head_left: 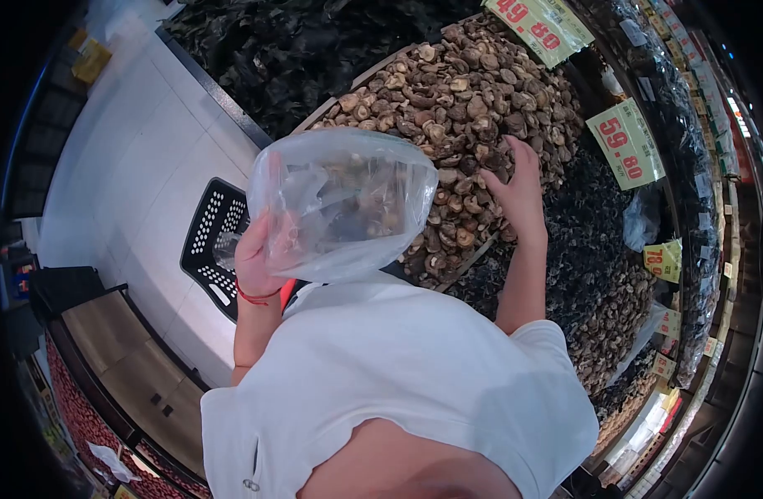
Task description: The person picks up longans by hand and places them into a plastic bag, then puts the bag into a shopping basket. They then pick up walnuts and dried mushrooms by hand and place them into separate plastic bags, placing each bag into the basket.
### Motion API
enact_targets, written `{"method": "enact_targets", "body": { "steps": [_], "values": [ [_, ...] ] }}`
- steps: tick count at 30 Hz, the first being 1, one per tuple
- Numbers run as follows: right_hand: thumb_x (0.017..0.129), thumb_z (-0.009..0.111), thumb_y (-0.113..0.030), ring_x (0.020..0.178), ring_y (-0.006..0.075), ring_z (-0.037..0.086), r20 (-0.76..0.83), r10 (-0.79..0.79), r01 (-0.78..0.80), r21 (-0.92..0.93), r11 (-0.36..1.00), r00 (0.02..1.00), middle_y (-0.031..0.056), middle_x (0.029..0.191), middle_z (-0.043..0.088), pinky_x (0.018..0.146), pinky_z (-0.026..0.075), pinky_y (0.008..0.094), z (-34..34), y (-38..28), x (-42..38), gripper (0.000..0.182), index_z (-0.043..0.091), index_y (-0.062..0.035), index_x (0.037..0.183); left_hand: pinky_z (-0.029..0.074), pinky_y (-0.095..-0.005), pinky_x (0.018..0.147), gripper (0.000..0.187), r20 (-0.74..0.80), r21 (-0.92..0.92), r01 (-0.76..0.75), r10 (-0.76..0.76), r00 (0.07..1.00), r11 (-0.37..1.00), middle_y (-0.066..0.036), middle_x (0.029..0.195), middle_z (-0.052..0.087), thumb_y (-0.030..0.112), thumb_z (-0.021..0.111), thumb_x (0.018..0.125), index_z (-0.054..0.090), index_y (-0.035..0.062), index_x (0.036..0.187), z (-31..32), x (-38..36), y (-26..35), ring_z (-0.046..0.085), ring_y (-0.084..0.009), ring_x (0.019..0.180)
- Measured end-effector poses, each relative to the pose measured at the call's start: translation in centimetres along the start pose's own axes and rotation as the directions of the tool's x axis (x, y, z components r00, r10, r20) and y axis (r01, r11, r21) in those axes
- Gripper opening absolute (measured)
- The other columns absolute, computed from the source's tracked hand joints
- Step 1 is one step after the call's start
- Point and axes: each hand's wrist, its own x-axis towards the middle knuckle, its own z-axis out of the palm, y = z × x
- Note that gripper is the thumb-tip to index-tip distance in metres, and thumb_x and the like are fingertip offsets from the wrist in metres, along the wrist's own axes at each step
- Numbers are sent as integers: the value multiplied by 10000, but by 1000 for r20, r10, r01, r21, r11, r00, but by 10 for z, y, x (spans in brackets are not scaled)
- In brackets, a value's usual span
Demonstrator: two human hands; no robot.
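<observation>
A clear plastic bag spreads out in front of my chest, its mouth wide. My left hand grips it by its left side; a red string circles that wrist. Whether anything lies inside the bag is hard to tell, since mushrooms show through the film. Dried shiitake mushrooms fill a heaped bin ahead of me. Over the right part of this heap is my right hand, thumb and fingers apart, with nothing visible between them.
A black perforated basket is below my left hand. Dark dried seaweed-like pieces fill the bin beyond; a black dried good lies right of the shiitake. Price cards stand along the right. A wooden-topped counter is at left.
</observation>
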Motion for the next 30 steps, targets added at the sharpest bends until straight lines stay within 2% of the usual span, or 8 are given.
{"method": "enact_targets", "body": {
  "steps": [2, 3, 5, 9, 12, 21, 23, 30],
  "values": [
    [661, 662, -166, 1088, 329, 380, 113, 0, 4, -34, 999, 994, 177, 1194, 352, 900, 342, 388, 8, 10, -4, 607, 381, -39, 1184, 332, -200, 474, 236, 327, -4, 82, -76, 942, 997, -21, 676, 453, 200, 377, 880, 439, 3, 994, -11, 14, 0, 406, -80, 523],
    [661, 662, -166, 1088, 329, 380, 116, -3, 7, -31, 1000, 993, 177, 1194, 352, 900, 342, 388, 13, 11, -5, 607, 381, -39, 1184, 332, -200, 474, 236, 324, -4, 78, -73, 943, 997, -21, 676, 453, 200, 377, 880, 439, 3, 994, -13, 21, -3, 406, -80, 523],
    [658, 661, -187, 1079, 341, 374, 121, 37, -28, -78, 997, 992, 170, 1179, 362, 892, 339, 403, 24, 8, -6, 612, 388, -51, 1188, 313, -188, 460, 226, 463, -81, 235, -172, 869, 969, -11, 665, 430, 215, 378, 882, 446, 6, 935, -11, 32, -12, 381, -71, 507],
    [658, 655, -178, 1054, 357, 376, 93, 62, -48, -149, 988, 994, 175, 1156, 364, 880, 338, 416, 33, 5, -1, 596, 390, -67, 1181, 293, -175, 448, 234, 418, -50, 231, -189, 888, 972, -4, 653, 402, 219, 368, 890, 437, 7, 959, -14, 36, -27, 353, -63, 492],
    [643, 659, -168, 1040, 366, 373, 47, 54, -47, -128, 991, 997, 182, 1141, 359, 871, 336, 426, 38, 8, 0, 584, 394, -77, 1156, 282, -169, 441, 226, 487, -80, 225, -159, 859, 971, 0, 652, 388, 210, 363, 894, 414, 25, 1012, -12, 36, -30, 343, -58, 492],
    [602, 651, -100, 1014, 362, 376, 20, -1, 2, -36, 999, 1000, 174, 1072, 370, 869, 340, 413, 43, 9, 2, 541, 413, -70, 1087, 276, -174, 436, 390, 450, -53, 205, -160, 878, 977, 10, 644, 376, 188, 360, 893, 260, 132, 1266, -3, 29, -34, 325, -59, 489],
    [614, 637, -83, 1008, 340, 394, -18, -27, 29, 84, 996, 999, 162, 1060, 378, 864, 351, 393, 43, 12, 4, 510, 427, -64, 1078, 274, -175, 435, 447, 451, -29, 189, -156, 879, 982, 12, 642, 376, 179, 352, 893, 192, 168, 1310, -1, 29, -35, 322, -62, 482],
    [659, 618, -79, 983, 316, 425, -32, 30, -25, 166, 986, 999, 152, 1042, 390, 846, 369, 359, 36, 15, 4, 423, 463, -55, 1052, 275, -177, 434, 437, 474, -49, 217, -169, 864, 975, 11, 640, 376, 172, 341, 895, 193, 153, 1305, -4, 31, -36, 315, -61, 476]
  ]
}}
